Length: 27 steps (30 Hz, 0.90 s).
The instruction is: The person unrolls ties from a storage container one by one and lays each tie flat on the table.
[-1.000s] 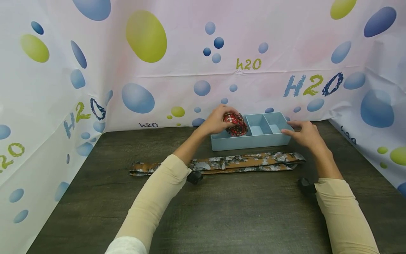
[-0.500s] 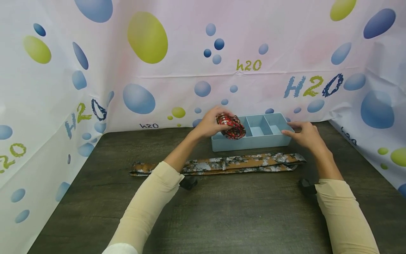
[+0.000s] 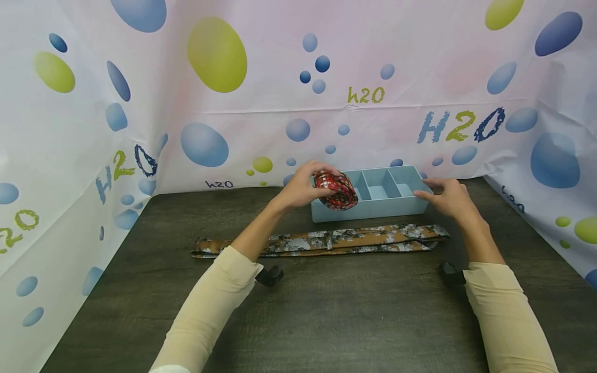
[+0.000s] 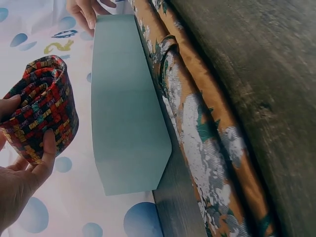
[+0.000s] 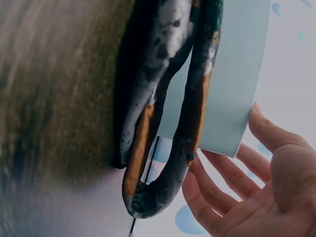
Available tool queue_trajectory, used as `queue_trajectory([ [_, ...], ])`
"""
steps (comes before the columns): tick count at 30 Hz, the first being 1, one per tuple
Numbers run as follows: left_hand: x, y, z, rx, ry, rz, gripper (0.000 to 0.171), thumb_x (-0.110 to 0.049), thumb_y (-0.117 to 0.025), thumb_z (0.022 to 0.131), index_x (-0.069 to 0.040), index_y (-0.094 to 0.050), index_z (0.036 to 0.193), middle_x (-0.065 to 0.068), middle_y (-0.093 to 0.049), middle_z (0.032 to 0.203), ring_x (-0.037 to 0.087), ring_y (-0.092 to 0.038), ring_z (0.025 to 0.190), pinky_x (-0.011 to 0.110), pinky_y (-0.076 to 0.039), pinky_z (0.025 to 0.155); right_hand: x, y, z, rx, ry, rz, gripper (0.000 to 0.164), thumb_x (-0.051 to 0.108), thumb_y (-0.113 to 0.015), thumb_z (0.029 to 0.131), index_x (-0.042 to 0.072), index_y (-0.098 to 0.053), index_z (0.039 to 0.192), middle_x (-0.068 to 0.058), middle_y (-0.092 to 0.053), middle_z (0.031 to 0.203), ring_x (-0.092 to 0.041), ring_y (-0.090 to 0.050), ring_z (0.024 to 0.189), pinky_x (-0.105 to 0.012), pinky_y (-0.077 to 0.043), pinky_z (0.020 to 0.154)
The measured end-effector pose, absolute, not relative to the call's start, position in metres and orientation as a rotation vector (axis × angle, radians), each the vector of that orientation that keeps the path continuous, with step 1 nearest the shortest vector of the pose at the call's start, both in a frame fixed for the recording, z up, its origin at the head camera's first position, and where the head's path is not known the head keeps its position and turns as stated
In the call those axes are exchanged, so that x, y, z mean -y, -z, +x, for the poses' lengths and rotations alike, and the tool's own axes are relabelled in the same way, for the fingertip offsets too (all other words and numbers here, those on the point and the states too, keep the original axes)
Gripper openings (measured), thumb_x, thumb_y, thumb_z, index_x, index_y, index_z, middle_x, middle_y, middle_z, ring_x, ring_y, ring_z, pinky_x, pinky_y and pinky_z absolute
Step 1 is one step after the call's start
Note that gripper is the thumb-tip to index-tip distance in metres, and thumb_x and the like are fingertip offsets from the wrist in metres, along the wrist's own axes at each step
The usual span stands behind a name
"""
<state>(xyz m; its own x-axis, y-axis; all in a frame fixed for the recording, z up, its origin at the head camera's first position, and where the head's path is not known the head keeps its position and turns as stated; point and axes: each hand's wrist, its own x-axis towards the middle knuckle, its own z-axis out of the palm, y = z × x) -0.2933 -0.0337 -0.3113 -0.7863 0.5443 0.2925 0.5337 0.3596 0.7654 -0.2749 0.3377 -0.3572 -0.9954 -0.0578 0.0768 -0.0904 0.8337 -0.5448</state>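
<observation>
In the head view my left hand [image 3: 302, 187] holds a rolled necktie [image 3: 337, 190], red-checked and coiled, above the left end of a pale blue divided box [image 3: 368, 210]. Thumb and fingers pinch the roll from its sides in the left wrist view, where the tie [image 4: 47, 106] is apart from the box [image 4: 126, 103]. At the box's right end is my right hand [image 3: 450, 198], its thumb at the rim and its other fingers along the end wall, gripping it. A brown floral necktie [image 3: 359, 239], folded lengthwise, lies in front of the box.
The box stands at the back of a dark wooden table [image 3: 354, 311], close to the patterned backdrop [image 3: 261, 119]. Its dividers make several compartments; the leftmost is partly hidden by the rolled tie. Black wrist cameras [image 3: 269, 275] sit below both forearms.
My left hand has drawn back left and slightly toward me with the rolled necktie, uncovering more of the box's left compartments. The right hand, the box and the floral necktie stay in place.
</observation>
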Motion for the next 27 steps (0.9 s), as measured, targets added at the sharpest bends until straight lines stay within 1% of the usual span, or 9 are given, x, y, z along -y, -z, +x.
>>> queue_trajectory([
  [4,0.037,0.313,-0.29,-2.6,-1.426,1.057,0.037,-0.003,-0.081,0.087,-0.001,-0.07,0.123,0.017,-0.06,0.127,0.03,-0.053,0.12,0.045,-0.049,0.102,-0.338,0.357,-0.275,2.953,-0.89,0.119,0.068,0.039,-0.062,0.105,-0.013,-0.047,0.147,-0.043,-0.05,0.139,-0.058,-0.052,0.125,-0.067,-0.047,0.095],
  [9,0.042,0.314,-0.284,-2.617,-1.397,1.106,0.038,-0.003,-0.081,0.087,0.0,-0.07,0.123,0.018,-0.061,0.128,0.031,-0.053,0.12,0.045,-0.047,0.102,-0.337,0.356,-0.274,2.952,-0.893,0.115,0.068,0.039,-0.062,0.105,-0.013,-0.047,0.147,-0.043,-0.049,0.139,-0.059,-0.051,0.125,-0.068,-0.046,0.096],
  [12,0.045,0.316,-0.279,-2.612,-1.387,1.115,0.038,-0.003,-0.08,0.088,0.0,-0.07,0.124,0.019,-0.06,0.128,0.032,-0.053,0.12,0.048,-0.048,0.101,-0.337,0.356,-0.274,2.949,-0.892,0.119,0.068,0.039,-0.062,0.105,-0.013,-0.048,0.146,-0.043,-0.049,0.139,-0.059,-0.051,0.125,-0.068,-0.046,0.095],
  [17,0.048,0.32,-0.271,-2.597,-1.375,1.138,0.038,-0.003,-0.079,0.089,-0.001,-0.069,0.126,0.018,-0.058,0.124,0.031,-0.053,0.114,0.052,-0.049,0.097,-0.337,0.357,-0.274,2.941,-0.892,0.125,0.068,0.037,-0.062,0.105,-0.014,-0.047,0.146,-0.044,-0.049,0.139,-0.059,-0.051,0.125,-0.068,-0.048,0.095],
  [21,0.05,0.322,-0.266,-2.593,-1.37,1.168,0.038,-0.002,-0.079,0.088,-0.001,-0.07,0.125,0.017,-0.059,0.123,0.03,-0.054,0.111,0.048,-0.05,0.095,-0.337,0.357,-0.274,2.938,-0.889,0.129,0.068,0.037,-0.063,0.105,-0.015,-0.047,0.145,-0.044,-0.049,0.139,-0.06,-0.052,0.124,-0.068,-0.048,0.094],
  [24,0.051,0.322,-0.261,-2.6,-1.358,1.187,0.037,-0.001,-0.078,0.088,-0.002,-0.07,0.124,0.016,-0.059,0.124,0.029,-0.054,0.112,0.042,-0.048,0.095,-0.337,0.357,-0.274,2.935,-0.87,0.137,0.067,0.037,-0.063,0.105,-0.014,-0.048,0.145,-0.044,-0.05,0.137,-0.06,-0.052,0.124,-0.068,-0.047,0.094],
  [27,0.052,0.323,-0.256,-2.605,-1.353,1.205,0.036,-0.001,-0.079,0.088,-0.002,-0.071,0.123,0.015,-0.058,0.124,0.028,-0.054,0.112,0.036,-0.049,0.092,-0.337,0.358,-0.274,2.935,-0.864,0.143,0.067,0.038,-0.063,0.105,-0.014,-0.048,0.145,-0.043,-0.05,0.137,-0.06,-0.052,0.124,-0.068,-0.047,0.094],
])
